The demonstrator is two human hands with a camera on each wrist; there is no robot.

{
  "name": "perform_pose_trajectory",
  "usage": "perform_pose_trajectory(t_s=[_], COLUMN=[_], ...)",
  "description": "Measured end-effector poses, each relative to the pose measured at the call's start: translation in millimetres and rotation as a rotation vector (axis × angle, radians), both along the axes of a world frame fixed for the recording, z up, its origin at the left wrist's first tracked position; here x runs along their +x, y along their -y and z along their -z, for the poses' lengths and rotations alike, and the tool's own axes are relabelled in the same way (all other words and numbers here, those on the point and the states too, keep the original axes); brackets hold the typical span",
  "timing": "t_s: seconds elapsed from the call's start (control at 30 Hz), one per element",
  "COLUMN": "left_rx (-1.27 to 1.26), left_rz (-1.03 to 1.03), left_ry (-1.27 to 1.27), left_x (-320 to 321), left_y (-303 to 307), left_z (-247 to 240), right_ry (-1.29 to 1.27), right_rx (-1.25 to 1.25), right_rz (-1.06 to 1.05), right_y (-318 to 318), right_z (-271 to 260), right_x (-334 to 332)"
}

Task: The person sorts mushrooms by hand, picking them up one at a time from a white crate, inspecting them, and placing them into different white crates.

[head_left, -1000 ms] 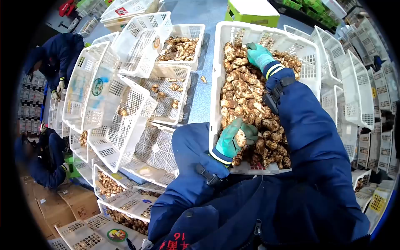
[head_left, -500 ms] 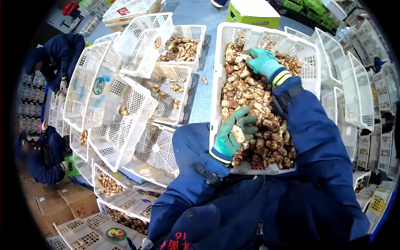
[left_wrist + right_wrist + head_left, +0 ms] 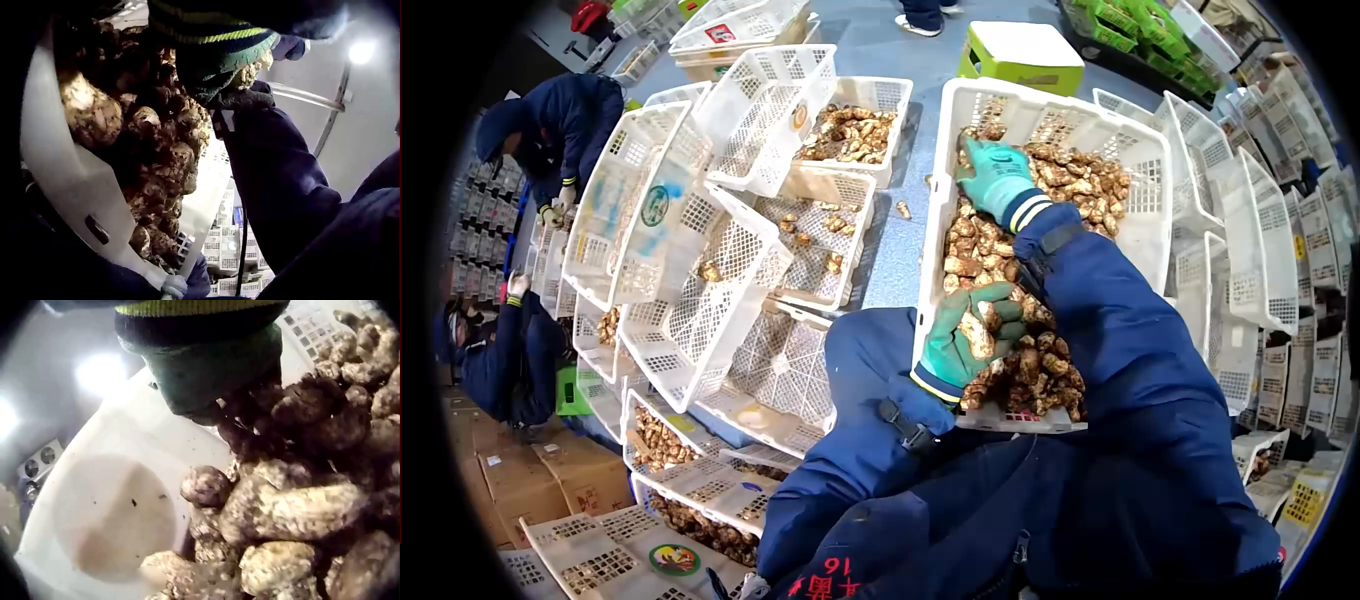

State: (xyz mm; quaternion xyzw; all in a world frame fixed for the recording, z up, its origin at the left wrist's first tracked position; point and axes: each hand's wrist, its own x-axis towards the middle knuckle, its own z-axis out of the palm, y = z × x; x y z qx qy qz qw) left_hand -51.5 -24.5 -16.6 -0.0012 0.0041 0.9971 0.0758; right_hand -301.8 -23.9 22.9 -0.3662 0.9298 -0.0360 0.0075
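A white plastic crate (image 3: pixel 1158 190) holds a heap of knobbly brown-and-cream mushrooms (image 3: pixel 1085 185). My left hand (image 3: pixel 950 348), in a green glove, curls its fingers around a mushroom (image 3: pixel 977 338) over the crate's near left part. In the left wrist view a pale mushroom (image 3: pixel 247 76) shows at that glove (image 3: pixel 209 72). Farther up, my gloved right hand (image 3: pixel 998 180) reaches down by the crate's far left wall. Its fingertips are hidden in shadow among the mushrooms in the right wrist view, so I cannot tell whether it grips one.
Left of the crate stand several white baskets (image 3: pixel 840 180), some with mushrooms, others tilted. A green-and-white box (image 3: pixel 1025 60) stands beyond it. More crates (image 3: pixel 1260 230) line the right side. Two workers (image 3: pixel 560 125) are at the far left, and someone's feet (image 3: pixel 922 25) show at the top.
My right hand has moved left to the crate's far left wall. The left hand still holds its mushroom. The head view has shifted slightly, and a walking person's feet have come into view.
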Motion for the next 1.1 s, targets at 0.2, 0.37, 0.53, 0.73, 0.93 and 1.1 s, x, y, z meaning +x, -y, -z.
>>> perform_pose_trajectory(t_s=[0.2, 0.37, 0.53, 0.73, 0.93, 1.1], left_rx=[-0.120, -0.070, -0.015, -0.093, -0.049, -0.289], left_rz=[-0.028, 0.008, 0.060, 0.027, 0.068, -0.020], left_ry=[0.098, 0.029, -0.072, -0.059, -0.137, 0.030], left_x=[3.9, 1.2, -5.1, -1.5, -9.1, 3.5], left_y=[3.8, 3.2, 1.3, -0.3, -2.8, -6.9], left_z=[-4.3, 0.9, -1.2, -0.4, 11.5, -8.1], right_ry=[1.033, 1.468, 1.731, 1.712, 1.670, 1.672], right_rx=[-0.737, -1.118, -1.316, -1.526, -1.347, -1.307], right_rz=[-0.010, -0.291, -0.252, -0.098, 0.020, 0.231], right_y=[-62.0, -110.0, -125.2, -139.6, -157.2, -167.3], right_z=[-20.2, -37.8, -64.2, -82.2, -64.6, -48.6], right_x=[-12.4, 22.3, 59.1, 97.2, 102.5, 111.4])
